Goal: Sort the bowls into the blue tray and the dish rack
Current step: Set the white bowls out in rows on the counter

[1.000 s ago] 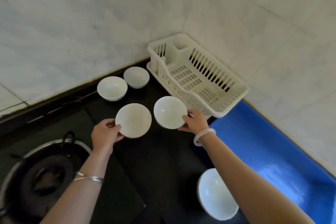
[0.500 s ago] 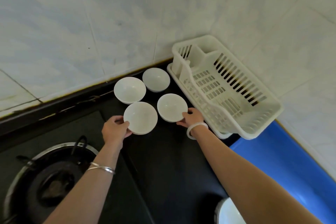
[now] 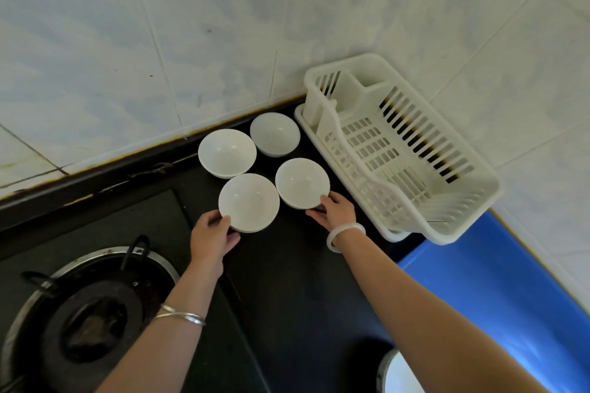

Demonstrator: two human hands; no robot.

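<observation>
Several white bowls stand close together on the black counter. My left hand [image 3: 212, 234] grips the near edge of the front-left bowl [image 3: 249, 202]. My right hand [image 3: 333, 210] holds the near rim of the front-right bowl [image 3: 301, 182]. Both of these bowls sit down on the counter. Behind them are two more bowls, one at the back left [image 3: 226, 152] and one at the back right [image 3: 274, 134]. The white dish rack [image 3: 412, 175] lies to the right, holding nothing. The blue tray [image 3: 498, 290] stretches along the right side.
A gas burner [image 3: 86, 316] with a black pan support fills the lower left. Another white bowl [image 3: 399, 376] peeks out under my right forearm at the bottom edge. Tiled walls [image 3: 191, 25] close off the corner behind the bowls and rack.
Both hands have carried their bowls forward and set them down beside the two back bowls. The view has shifted left, so the rack sits further right.
</observation>
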